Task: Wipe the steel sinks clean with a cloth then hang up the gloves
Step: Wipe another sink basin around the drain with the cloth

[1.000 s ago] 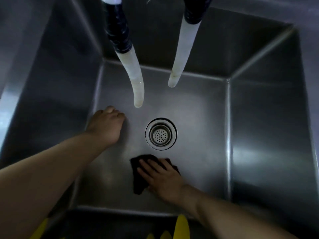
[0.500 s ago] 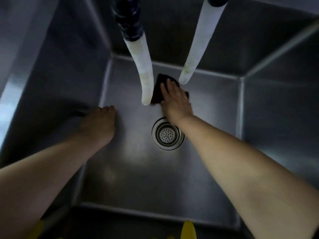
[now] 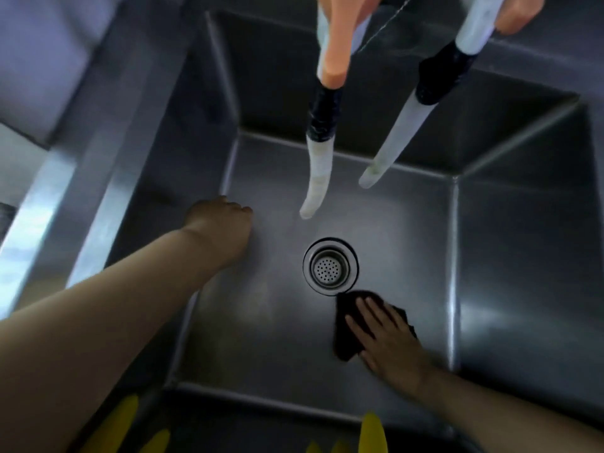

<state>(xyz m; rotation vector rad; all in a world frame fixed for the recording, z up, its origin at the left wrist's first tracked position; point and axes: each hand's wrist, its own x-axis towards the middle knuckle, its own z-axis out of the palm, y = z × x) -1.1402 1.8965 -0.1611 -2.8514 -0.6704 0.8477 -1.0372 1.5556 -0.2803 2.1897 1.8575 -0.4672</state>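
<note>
Wiping was under way as the right hand [image 3: 389,338], fingers flat, pressed a dark folded cloth [image 3: 346,335] onto the steel sink's floor [image 3: 261,322] near-right of the round drain strainer [image 3: 330,266], the loosely curled, empty left hand [image 3: 222,227] braced far-left; walls seemingly next.

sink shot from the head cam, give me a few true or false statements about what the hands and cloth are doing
1. The right hand presses flat on the dark cloth. True.
2. The cloth covers the drain. False: it lies beside the drain, on the near side.
3. The left hand holds a second cloth. False: it rests on the sink floor by the left wall, holding nothing visible.
4. Two hoses hang over the sink. True.
</note>
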